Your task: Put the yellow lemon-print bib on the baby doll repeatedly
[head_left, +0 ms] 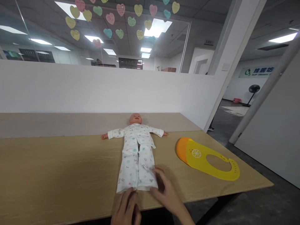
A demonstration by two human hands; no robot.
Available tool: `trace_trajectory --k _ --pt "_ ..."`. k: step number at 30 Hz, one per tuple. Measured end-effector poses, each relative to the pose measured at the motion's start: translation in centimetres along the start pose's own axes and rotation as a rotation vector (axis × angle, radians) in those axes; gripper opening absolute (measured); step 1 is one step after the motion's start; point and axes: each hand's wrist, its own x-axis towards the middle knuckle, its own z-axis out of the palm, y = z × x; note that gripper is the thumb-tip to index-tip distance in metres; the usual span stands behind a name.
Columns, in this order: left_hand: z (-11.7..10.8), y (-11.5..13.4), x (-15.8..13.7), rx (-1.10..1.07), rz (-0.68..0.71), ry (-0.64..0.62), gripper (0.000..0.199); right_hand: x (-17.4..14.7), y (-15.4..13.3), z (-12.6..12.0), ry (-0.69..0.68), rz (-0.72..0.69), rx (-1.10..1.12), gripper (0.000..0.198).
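Doll (136,118): 1 | yellow bib (199,158): 1 | left hand (126,207), right hand (167,192) at 2 trouser cuffs (144,187) | grip, both: blurred, cannot tell

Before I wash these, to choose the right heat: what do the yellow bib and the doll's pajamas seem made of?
Yellow bib: probably silicone or soft plastic, smooth, low-sheen; no weave shows, and small holes line its strap.
Doll's pajamas: thin, matte printed fabric, perhaps cotton; soft creases show cloth, not the fibre.

The doll's head (135,118) looks like smooth plastic; its clothes (145,156) are matt, lightly wrinkled cloth. The bib (199,160) looks smooth and rubbery, the worktop (70,178) like faintly glossy wood. Paper hearts (138,10) dot shiny glass (164,47).
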Motion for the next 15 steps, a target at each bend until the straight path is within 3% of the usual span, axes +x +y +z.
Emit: trace_trajectory --k 10,15 --pt "0.4 0.5 1.0 0.248 0.089 0.032 0.040 -0.6 0.5 1.7 0.125 -0.012 -0.467 0.058" --pt "0.9 1.7 1.1 0.210 -0.099 -0.028 0.044 -0.7 0.5 1.5 0.128 -0.029 -0.523 0.057"
